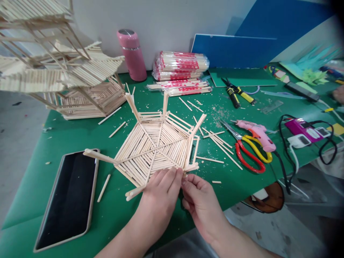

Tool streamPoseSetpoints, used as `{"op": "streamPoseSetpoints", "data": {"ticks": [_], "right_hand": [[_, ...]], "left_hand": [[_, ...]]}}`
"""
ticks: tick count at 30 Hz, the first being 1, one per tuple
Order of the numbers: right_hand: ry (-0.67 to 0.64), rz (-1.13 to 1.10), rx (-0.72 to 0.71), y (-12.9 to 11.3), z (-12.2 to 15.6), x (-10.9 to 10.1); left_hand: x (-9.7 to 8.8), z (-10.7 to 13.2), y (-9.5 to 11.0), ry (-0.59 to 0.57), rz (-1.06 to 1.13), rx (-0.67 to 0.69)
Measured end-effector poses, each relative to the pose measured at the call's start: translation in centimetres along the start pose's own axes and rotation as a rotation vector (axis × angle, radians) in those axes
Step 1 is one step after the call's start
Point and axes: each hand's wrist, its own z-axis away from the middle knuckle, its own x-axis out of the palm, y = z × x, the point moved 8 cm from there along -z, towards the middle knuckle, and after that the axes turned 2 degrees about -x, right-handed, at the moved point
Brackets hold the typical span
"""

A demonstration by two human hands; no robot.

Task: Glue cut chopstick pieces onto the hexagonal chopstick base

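A six-sided platform of wooden sticks (137, 161) lies on the green table, with paired stick posts rising or leaning outward at its corners. My left hand (162, 195) grips its near edge, fingers pressed together over the rim. At the near right corner, beside a short post (192, 167), my right hand (200, 199) is closed in a pinch. What lies between its thumb and fingers is hidden. Narrow rectangular stick railings (195, 148) run along the right and far right edges. Loose sticks (221, 145) are scattered to the right of the platform.
A tiered stick pavilion (88, 71) stands at back left, near a pink flask (132, 55) and packaged chopsticks (182, 64). A tablet (70, 197) lies left. Scissors (248, 150), a pink glue gun (255, 132), pliers (236, 94) and a corded purple power strip (307, 129) are right.
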Motion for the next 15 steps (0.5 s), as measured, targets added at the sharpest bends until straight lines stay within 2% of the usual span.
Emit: {"op": "streamPoseSetpoints", "data": {"ticks": [11,15], "right_hand": [[-0.013,-0.017,0.000,-0.18,0.15,0.22],[-0.016,-0.024,-0.005,-0.28,0.22,0.32]], "left_hand": [[-0.48,-0.07,-0.25,0.052,0.019,-0.053],[-0.33,-0.21,-0.31,0.031,0.004,-0.047]]}}
